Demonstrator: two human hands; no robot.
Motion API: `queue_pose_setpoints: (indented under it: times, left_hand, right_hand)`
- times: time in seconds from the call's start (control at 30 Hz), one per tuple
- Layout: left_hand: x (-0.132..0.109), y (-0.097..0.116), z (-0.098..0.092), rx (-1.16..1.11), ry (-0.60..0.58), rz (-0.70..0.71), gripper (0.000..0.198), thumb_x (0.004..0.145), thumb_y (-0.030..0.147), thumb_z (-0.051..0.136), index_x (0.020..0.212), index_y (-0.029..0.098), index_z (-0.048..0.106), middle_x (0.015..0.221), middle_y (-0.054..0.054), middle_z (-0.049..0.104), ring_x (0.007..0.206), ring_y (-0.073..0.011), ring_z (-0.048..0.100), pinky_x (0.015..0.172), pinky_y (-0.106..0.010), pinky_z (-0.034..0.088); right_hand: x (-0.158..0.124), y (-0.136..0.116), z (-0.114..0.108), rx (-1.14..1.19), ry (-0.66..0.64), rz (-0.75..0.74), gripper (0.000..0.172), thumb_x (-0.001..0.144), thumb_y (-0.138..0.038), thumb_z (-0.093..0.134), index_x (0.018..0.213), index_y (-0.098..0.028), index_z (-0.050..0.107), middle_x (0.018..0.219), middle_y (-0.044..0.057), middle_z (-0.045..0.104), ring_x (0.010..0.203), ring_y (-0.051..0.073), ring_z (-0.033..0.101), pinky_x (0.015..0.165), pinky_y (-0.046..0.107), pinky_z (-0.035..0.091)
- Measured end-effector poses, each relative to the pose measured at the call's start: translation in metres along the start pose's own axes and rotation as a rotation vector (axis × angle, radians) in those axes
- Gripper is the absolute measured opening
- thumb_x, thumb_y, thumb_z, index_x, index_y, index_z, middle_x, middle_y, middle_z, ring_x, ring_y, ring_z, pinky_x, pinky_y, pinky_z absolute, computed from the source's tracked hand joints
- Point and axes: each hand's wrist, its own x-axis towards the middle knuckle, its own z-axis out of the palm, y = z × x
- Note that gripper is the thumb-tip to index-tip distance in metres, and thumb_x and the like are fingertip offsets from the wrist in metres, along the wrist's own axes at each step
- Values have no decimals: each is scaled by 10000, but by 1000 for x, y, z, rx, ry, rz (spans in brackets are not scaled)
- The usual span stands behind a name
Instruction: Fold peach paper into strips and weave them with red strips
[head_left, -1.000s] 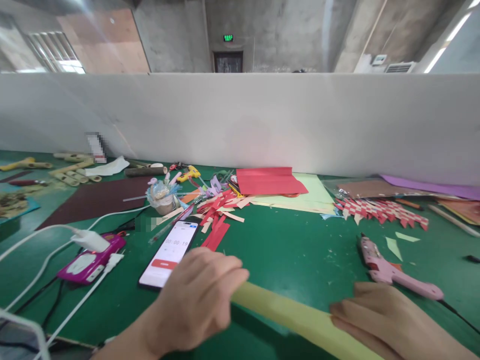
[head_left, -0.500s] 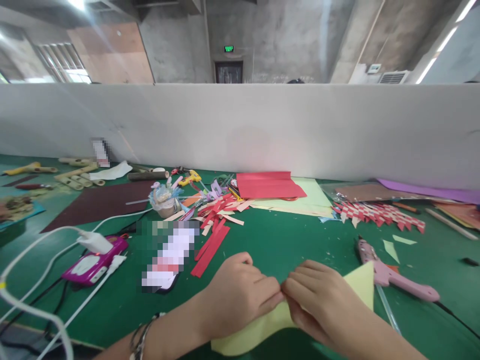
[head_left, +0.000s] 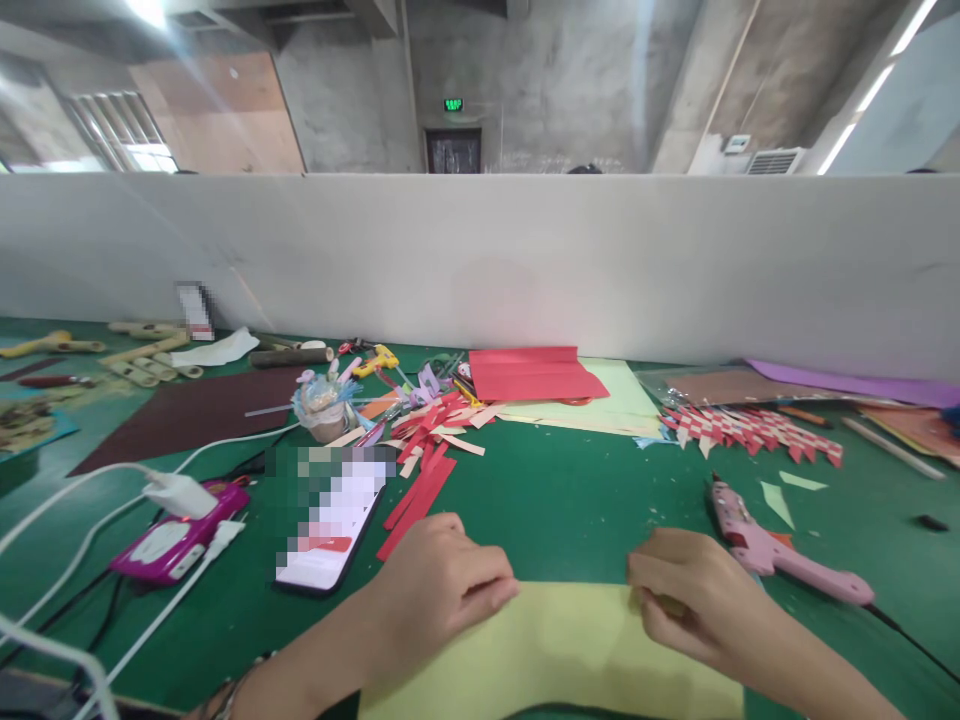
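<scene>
A pale yellow sheet of paper [head_left: 570, 640] stretches between my two hands at the front edge of the green table, its top edge straight and its lower part curving. My left hand [head_left: 457, 580] is closed on the paper's upper left edge, thumb against curled fingers. At the upper right edge, my right hand [head_left: 675, 590] pinches the paper with bent fingers. Right of that hand lies a pink hot glue gun [head_left: 780, 560]. Left of my left hand are red paper strips [head_left: 416, 510] and a phone [head_left: 337, 530] with a blurred screen.
A magenta power strip [head_left: 180, 540] with white cables lies at left. Red paper [head_left: 532, 375] rests on pale green sheets [head_left: 630, 400] at the back. A red-and-white woven paper piece [head_left: 750, 430] is at right. A grey partition [head_left: 480, 260] borders the table.
My hands, close together before, have moved apart along the paper's top edge. The yellow paper is now spread wider and more of its face shows.
</scene>
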Motion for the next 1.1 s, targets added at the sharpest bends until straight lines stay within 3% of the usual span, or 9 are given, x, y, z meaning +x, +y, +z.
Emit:
queue_pose_setpoints:
  times: [0.17,0.33,0.47,0.53,0.6,0.67,0.87,1.1]
  left_hand:
    - [-10,-9,-18,17,-42,-5,379,954,334,294,682,187,512,523,53,541,458,-92,387,586,-236,292]
    - [-9,-6,-28,64,-66,15,383,956,321,286,668,189,502,518,52,527,464,-100,371,594,-238,291]
    - [-5,0,-27,49,-66,38,395,959,327,278,666,186,502,503,61,504,448,-91,352,599,-233,295]
    - [-3,2,-24,45,-49,63,398,960,325,276,667,186,507,505,64,510,445,-90,345,593,-234,292]
    - [-1,3,-20,59,-27,97,409,962,327,267,668,188,516,513,61,527,444,-91,348,585,-239,287]
    - [1,4,-17,111,-26,121,407,962,319,263,680,191,527,519,56,539,438,-93,359,577,-248,282]
    - [16,16,4,420,31,218,293,924,186,285,712,174,488,487,41,503,413,-106,383,534,-272,262]
    - [18,15,15,644,205,380,249,858,103,322,635,177,406,441,43,397,387,-110,305,483,-281,211]
  right_hand:
    - [-33,27,1,-113,-40,56,196,705,-77,419,563,-198,358,471,-48,429,436,82,415,473,210,238]
    - [-41,51,-10,-309,63,147,188,751,-113,411,591,-209,391,466,-47,444,427,107,433,495,241,275]
    - [-16,29,-26,-161,159,153,115,847,-174,407,812,-200,513,730,17,610,675,149,565,658,268,369]
    - [0,8,-29,-48,72,90,152,853,-272,454,964,-193,520,918,66,624,861,189,569,721,284,383]
    - [13,-10,-24,85,-111,35,97,860,-282,473,869,-210,537,830,32,626,763,161,568,649,255,380]
    - [22,-22,-15,109,-212,25,199,892,-209,414,725,-205,522,654,-6,601,622,137,541,566,239,339]
    - [38,-32,2,5,-278,47,275,898,-250,413,654,-193,527,517,-4,578,463,134,477,478,257,212]
    - [37,-33,-3,349,-323,171,401,944,-339,270,621,-184,450,514,-33,440,459,84,363,467,213,224]
